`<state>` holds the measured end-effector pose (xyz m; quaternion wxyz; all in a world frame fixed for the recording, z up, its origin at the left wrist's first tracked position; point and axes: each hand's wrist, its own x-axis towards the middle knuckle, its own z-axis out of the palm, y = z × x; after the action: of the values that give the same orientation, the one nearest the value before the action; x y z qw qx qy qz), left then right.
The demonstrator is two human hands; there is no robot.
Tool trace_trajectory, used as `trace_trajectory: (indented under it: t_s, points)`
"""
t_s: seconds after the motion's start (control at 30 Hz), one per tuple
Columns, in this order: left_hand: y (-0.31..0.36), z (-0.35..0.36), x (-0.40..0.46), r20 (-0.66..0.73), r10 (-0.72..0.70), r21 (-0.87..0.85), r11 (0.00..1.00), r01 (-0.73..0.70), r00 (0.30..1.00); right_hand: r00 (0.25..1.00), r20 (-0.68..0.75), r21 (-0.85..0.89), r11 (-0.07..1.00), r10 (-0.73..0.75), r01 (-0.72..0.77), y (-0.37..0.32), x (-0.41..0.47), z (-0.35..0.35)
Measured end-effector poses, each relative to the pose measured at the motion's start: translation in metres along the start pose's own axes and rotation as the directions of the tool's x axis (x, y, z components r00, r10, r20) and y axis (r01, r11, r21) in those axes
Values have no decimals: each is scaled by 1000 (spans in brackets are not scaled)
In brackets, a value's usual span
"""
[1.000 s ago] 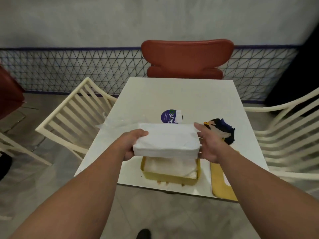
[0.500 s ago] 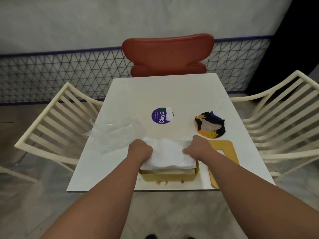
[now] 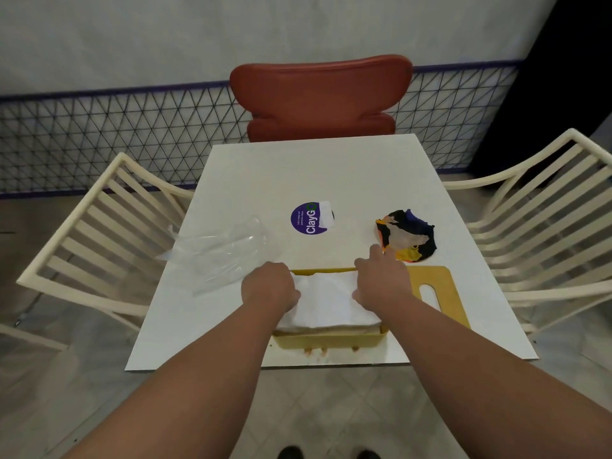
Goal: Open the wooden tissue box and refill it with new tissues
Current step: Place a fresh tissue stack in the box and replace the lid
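My white tabletop stands before a mesh-patterned wall. The open tissue box lies lengthwise left to right. My left hand and right hand press the tissues down, knuckles bent.

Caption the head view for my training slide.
Both hands press tissues into the open wooden box.

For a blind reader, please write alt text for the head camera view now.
Both hands, left hand and right hand, press a white tissue stack into the open wooden tissue box on a white table; its lid lies beside.
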<state>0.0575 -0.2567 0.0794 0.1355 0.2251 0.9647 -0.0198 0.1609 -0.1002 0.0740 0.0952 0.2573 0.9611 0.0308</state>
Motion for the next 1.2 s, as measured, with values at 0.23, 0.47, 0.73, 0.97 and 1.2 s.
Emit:
trace_trajectory:
  t_s: [0.23,0.47,0.73,0.97,1.2]
  points:
    - [-18,1,4,17,359,-90,930,-356,933,949,-16,430,854,-316,292,5,-3,-11]
    - [-16,11,-3,120,411,-40,911,-409,904,904,179,359,881,-389,308,15,-10,5]
    - [-11,11,-4,140,394,-13,918,-396,908,897,163,373,868,-410,329,19,-7,7]
    - [-1,10,-8,135,434,-47,901,-431,891,891,104,369,849,-441,377,20,-5,9]
    - [0,13,-11,154,491,-73,871,-485,858,893,120,335,864,-434,375,17,-6,11]
